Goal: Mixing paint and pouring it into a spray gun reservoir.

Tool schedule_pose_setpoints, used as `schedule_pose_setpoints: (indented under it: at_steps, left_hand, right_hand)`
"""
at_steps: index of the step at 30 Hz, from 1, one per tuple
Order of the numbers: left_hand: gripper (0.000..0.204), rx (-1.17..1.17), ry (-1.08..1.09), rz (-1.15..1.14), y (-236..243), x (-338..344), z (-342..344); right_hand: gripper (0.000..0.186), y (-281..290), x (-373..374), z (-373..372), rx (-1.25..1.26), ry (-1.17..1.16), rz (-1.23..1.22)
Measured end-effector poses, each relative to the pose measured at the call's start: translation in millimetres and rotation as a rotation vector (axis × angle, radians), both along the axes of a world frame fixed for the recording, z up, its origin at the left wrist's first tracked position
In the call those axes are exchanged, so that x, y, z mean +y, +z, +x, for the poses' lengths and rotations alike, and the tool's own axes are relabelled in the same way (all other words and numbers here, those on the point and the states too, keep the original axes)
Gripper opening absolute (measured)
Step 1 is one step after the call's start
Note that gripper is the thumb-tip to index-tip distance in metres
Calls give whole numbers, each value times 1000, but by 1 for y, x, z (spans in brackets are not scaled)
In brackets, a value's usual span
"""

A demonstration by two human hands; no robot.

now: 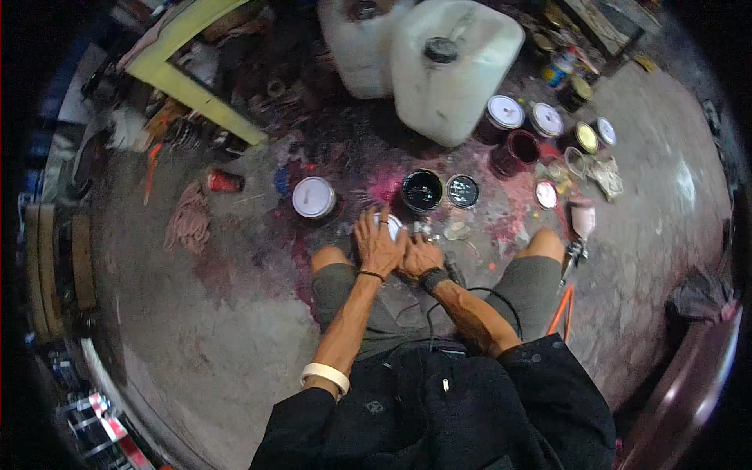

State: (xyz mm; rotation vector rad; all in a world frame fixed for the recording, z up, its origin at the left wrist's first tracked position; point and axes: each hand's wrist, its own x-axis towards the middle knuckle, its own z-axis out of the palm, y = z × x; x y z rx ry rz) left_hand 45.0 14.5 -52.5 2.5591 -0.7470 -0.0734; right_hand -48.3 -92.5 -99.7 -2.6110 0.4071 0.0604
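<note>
Between my knees stands a paint can whose white lid [394,227] shows partly under my fingers. My left hand [379,247] lies over the lid, its fingers bent around the top and far edge. Close against it, my right hand [421,258] is closed at the can's near right side; its fingertips are partly hidden. Just beyond my hands is an open can of black paint [422,190], with its black-smeared lid [463,191] lying to the right. A second white-lidded can [313,197] stands to the left.
Large white jerrycans [458,70] stand ahead. To their right are several lidded cans [546,120] and an open dark red can [517,153]. A spray gun [580,223] with an orange hose [561,309] lies by my right knee. At left are a rag [189,218] and a yellow frame [196,90].
</note>
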Motion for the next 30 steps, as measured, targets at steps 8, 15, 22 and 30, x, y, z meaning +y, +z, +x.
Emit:
schedule_pose_setpoints:
  at_steps: [8, 15, 22, 30]
  left_hand:
    - [82, -97, 38, 185, 10, -5, -5]
    - [81, 19, 32, 191, 6, -1, -8]
    - [79, 1, 43, 194, 6, -1, -7]
    - [113, 45, -15, 37, 16, 8, -3]
  right_hand:
    - [56, -9, -5, 4, 75, 70, 31]
    - [79, 3, -2, -7, 136, 138, -96]
    - [115, 19, -6, -24, 369, 94, -119]
    - [70, 18, -15, -29, 352, 107, -73]
